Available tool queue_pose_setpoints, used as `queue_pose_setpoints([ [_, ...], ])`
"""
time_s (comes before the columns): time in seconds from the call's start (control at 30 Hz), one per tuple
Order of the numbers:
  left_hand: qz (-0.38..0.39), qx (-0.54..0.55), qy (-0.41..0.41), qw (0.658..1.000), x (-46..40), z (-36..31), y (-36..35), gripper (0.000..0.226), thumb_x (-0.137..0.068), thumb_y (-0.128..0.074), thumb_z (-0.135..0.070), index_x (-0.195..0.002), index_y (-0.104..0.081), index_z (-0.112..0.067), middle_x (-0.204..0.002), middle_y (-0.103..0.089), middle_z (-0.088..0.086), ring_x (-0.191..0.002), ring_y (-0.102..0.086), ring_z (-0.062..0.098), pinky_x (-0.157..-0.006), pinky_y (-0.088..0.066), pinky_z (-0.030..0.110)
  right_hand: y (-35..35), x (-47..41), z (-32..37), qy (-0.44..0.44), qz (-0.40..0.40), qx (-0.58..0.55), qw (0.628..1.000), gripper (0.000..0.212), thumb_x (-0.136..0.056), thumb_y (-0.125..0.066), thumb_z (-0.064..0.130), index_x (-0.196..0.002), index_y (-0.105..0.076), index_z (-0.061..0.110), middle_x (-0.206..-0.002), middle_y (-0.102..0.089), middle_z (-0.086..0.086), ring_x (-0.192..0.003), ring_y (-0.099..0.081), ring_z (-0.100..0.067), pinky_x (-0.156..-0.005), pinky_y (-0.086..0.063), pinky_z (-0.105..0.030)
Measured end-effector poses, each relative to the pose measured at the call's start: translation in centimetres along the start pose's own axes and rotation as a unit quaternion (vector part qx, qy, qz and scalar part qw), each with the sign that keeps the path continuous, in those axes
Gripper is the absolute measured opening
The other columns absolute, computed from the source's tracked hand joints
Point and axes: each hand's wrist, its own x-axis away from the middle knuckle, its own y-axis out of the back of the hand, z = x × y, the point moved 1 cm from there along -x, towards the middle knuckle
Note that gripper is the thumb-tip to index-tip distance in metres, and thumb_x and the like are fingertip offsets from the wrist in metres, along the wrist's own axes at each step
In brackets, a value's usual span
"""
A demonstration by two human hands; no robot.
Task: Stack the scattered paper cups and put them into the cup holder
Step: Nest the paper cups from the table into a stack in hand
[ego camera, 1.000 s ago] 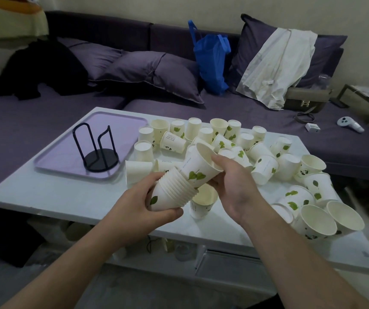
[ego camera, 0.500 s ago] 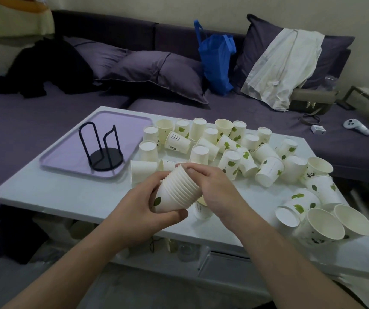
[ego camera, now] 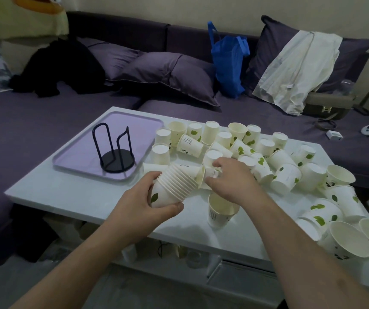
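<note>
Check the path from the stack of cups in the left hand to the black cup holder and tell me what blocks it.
Nothing visible does. The stack of cups in the left hand lies right of the cup holder on the purple tray, with only bare table between them.

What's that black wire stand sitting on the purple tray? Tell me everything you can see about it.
The black wire stand looks like thin dark metal: a round flat base with two upright rod loops rising from it, one tall and rounded, the other shorter with a bent top. It stands upright on the lilac tray at the left of the white table. No cups are in it, and neither hand touches it. The nearest loose cups lie to its right, apart from it, beyond the tray's edge.
</note>
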Motion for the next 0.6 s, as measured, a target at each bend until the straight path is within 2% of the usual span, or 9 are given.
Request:
queue_pose_setpoints([
  [0.1, 0.001, 0.0, 0.003, 1.0, -0.1, 0.1, 0.1, 0.069, -0.078, -0.088, -0.047, -0.135, -0.05, -0.045, -0.116, -0.066, -0.019, -0.1, -0.069, 0.007, -0.072, -0.057, 0.017, -0.6, -0.7, 0.3, 0.0, 0.004, 0.034, 0.999, 0.059, -0.089, -0.074, 0.039, -0.144, -0.06, 0.025, -0.137, -0.065, 0.002, -0.122, -0.062, -0.023, -0.095, -0.054, -0.038],
  [0.2, 0.002, 0.005, 0.008, 1.0, -0.3, 0.2, 0.2, 0.069, -0.078, -0.088, -0.047, -0.135, -0.05, -0.046, -0.116, -0.066, -0.02, -0.099, -0.069, 0.007, -0.075, -0.059, 0.019, -1.0, -1.4, 0.7, 0.0, -0.001, 0.071, 0.997, 0.047, -0.082, -0.079, 0.036, -0.126, -0.069, 0.022, -0.119, -0.07, -0.001, -0.107, -0.065, -0.025, -0.091, -0.059, -0.043],
  [0.33, 0.005, 0.004, 0.009, 1.0, -0.4, 0.5, 0.3, 0.069, -0.077, -0.088, -0.048, -0.135, -0.049, -0.046, -0.116, -0.065, -0.02, -0.1, -0.069, 0.008, -0.076, -0.06, 0.021, -1.6, -2.4, 0.6, -0.012, 0.004, 0.131, 0.991, 0.046, -0.075, -0.082, 0.045, -0.114, -0.072, 0.024, -0.115, -0.065, -0.003, -0.112, -0.057, -0.03, -0.093, -0.053, -0.042],
  [0.47, 0.007, 0.006, 0.008, 1.0, -0.3, 0.5, 0.3, 0.069, -0.077, -0.088, -0.048, -0.134, -0.049, -0.047, -0.116, -0.065, -0.02, -0.1, -0.069, 0.006, -0.077, -0.061, 0.022, -2.3, -3.0, 0.0, -0.007, 0.056, 0.114, 0.992, 0.032, -0.068, -0.086, 0.045, -0.09, -0.07, 0.028, -0.092, -0.068, 0.002, -0.098, -0.062, -0.026, -0.078, -0.047, -0.037],
  [0.6, 0.008, 0.007, 0.005, 1.0, -0.2, 0.5, 0.3, 0.068, -0.077, -0.088, -0.049, -0.133, -0.049, -0.049, -0.114, -0.065, -0.021, -0.099, -0.068, 0.001, -0.075, -0.061, 0.02, -1.9, -2.9, -0.4, -0.018, 0.079, 0.044, 0.996, 0.035, -0.073, -0.092, 0.038, -0.099, -0.071, 0.027, -0.093, -0.072, 0.005, -0.087, -0.066, -0.017, -0.071, -0.053, -0.034],
])
